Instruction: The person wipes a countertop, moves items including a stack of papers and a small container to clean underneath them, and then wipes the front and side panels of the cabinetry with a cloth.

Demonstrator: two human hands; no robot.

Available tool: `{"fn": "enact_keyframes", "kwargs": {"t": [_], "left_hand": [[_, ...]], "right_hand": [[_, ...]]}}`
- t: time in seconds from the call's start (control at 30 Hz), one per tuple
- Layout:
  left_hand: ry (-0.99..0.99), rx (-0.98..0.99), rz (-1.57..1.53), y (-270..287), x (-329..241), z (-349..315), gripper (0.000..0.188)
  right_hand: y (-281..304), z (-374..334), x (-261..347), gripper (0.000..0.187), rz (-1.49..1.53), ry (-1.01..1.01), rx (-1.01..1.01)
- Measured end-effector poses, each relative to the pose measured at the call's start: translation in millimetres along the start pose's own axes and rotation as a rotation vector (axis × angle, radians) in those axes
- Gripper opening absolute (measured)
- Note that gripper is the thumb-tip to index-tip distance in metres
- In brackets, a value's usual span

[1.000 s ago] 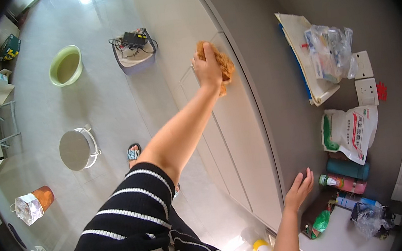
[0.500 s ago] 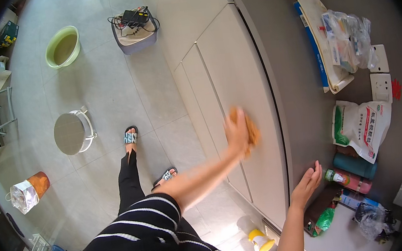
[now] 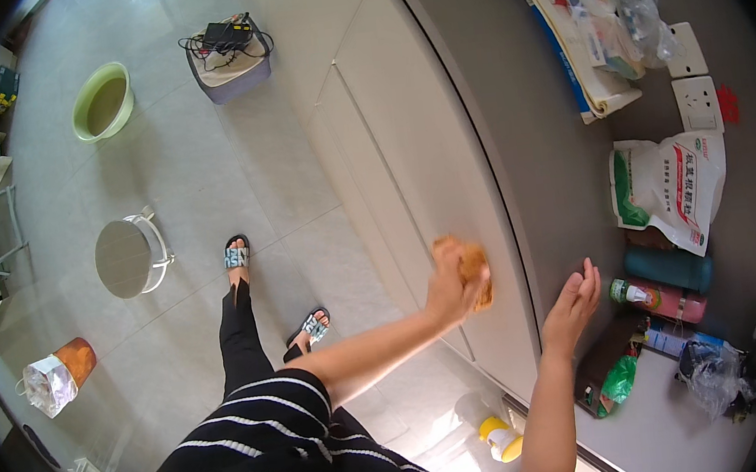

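My left hand (image 3: 455,291) is closed around an orange-brown cloth (image 3: 474,273) and presses it against the pale cabinet front (image 3: 427,137). Part of the cloth bulges out past my fingers. On the grey countertop (image 3: 520,173) above that front, my right hand (image 3: 573,309) lies with fingers stretched out, holding nothing. Close to its fingertips are a pink bottle (image 3: 670,301) and a dark teal cylinder (image 3: 671,269). A white pouch (image 3: 675,183) lies just beyond them.
Farther along the countertop are papers (image 3: 565,37) and a clear plastic bag (image 3: 619,17). On the tiled floor stand a round stool (image 3: 124,257), a green basin (image 3: 77,116), a grey bin (image 3: 235,86) topped with cables, and a yellow-and-white container (image 3: 501,439).
My left hand has moved the cloth nearer to me along the cabinet front. The view has turned slightly; my right hand stays on the countertop.
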State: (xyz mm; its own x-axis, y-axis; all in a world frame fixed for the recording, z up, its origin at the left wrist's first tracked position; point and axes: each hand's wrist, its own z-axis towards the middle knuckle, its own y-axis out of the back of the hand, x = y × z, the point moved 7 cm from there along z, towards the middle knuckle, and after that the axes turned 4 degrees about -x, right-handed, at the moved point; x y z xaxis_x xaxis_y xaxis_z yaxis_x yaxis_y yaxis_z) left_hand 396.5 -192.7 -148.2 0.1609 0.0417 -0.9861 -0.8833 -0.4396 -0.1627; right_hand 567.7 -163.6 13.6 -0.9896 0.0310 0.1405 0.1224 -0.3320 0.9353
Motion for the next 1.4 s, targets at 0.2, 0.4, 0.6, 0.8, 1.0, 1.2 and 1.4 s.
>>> {"fn": "enact_keyframes", "kwargs": {"t": [0.2,0.4,0.6,0.8,1.0,1.2,1.4], "left_hand": [[0.017,-0.485,-0.092,84.2,-55.4,203.9,0.056],[-0.076,-0.562,-0.072,59.5,-66.8,156.1,0.047],[-0.061,0.115,-0.037,-31.4,-11.9,-55.0,0.050],[0.381,-0.300,-0.514,44.0,-30.0,140.6,0.041],[0.143,-0.563,-0.219,149.2,-26.1,312.5,0.041],[0.348,-0.381,-0.263,52.9,34.0,123.0,0.052],[0.684,-0.172,-0.287,22.0,44.3,49.8,0.043]], "right_hand": [[0.1,1.9,7.1,0.058,-0.005,-0.019,-0.009],[-3.2,2.9,7.0,0.058,-0.046,-0.030,-0.006],[0.0,0.6,6.1,0.058,0.021,-0.018,-0.008],[-1.1,-2.2,2.7,0.057,-0.002,-0.013,0.001],[-2.4,3.3,10.3,0.055,-0.025,0.004,0.013],[-0.1,2.8,12.1,0.052,-0.021,-0.017,0.024],[1.1,1.5,8.8,0.050,0.001,-0.018,0.041]]}}
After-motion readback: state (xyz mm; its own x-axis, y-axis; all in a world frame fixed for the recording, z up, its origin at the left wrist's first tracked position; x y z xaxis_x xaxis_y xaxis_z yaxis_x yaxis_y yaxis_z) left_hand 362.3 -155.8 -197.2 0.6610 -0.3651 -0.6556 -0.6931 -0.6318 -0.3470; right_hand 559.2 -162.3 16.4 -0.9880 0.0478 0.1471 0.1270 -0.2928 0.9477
